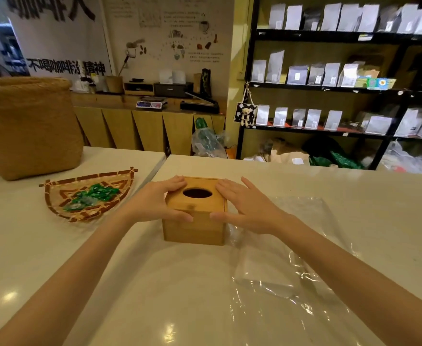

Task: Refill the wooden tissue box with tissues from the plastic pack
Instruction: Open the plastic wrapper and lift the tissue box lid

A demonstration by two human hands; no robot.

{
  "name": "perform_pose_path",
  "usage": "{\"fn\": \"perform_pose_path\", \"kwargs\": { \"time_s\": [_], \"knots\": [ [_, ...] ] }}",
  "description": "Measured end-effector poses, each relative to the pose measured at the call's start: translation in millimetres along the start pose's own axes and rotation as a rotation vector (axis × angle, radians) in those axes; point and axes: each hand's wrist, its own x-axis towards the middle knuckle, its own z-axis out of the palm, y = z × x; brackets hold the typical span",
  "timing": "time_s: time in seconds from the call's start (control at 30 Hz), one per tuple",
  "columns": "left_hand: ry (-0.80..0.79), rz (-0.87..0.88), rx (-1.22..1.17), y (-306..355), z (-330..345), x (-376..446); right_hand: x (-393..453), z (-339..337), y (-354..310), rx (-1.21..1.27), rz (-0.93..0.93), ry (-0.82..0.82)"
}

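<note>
The wooden tissue box [192, 231] stands upright on the white table [130, 283], its lid on top with a dark oval hole. My left hand [155, 201] grips the lid's left side, fingers on the far edge and thumb at the near edge. My right hand [244, 208] holds the lid's right side the same way. A clear plastic pack [279, 265] lies flat on the table to the right of the box; a white stack of tissues shows faintly inside it.
A woven fan-shaped tray [62, 193] with several green wrapped candies lies to the left. A tall woven basket [27, 126] stands at the far left. Behind the table are a wooden counter [150, 126] and black shelves [329, 88] of bags.
</note>
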Motion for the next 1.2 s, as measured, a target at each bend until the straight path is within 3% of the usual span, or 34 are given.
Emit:
{"fn": "perform_pose_path", "kwargs": {
  "time_s": [0.53, 0.8, 0.97, 1.2],
  "knots": [
    [-0.045, 0.008, 0.013, -4.9, -10.3, 5.8, 6.4, -2.1, 0.5, -0.22, -0.065, 0.046],
    [0.001, -0.13, -0.161, 2.3, -27.6, 27.6, 24.4, -20.9, 1.5, 0.24, 0.007, 0.203],
    [0.34, -0.13, -0.424, 12.0, -15.5, 45.3, 47.7, -24.0, 0.3, 0.565, 0.164, 0.337],
    [0.516, -0.127, -0.498, 15.0, 6.3, 57.6, 64.0, -8.3, 4.7, 0.794, 0.257, 0.354]
  ]
}}
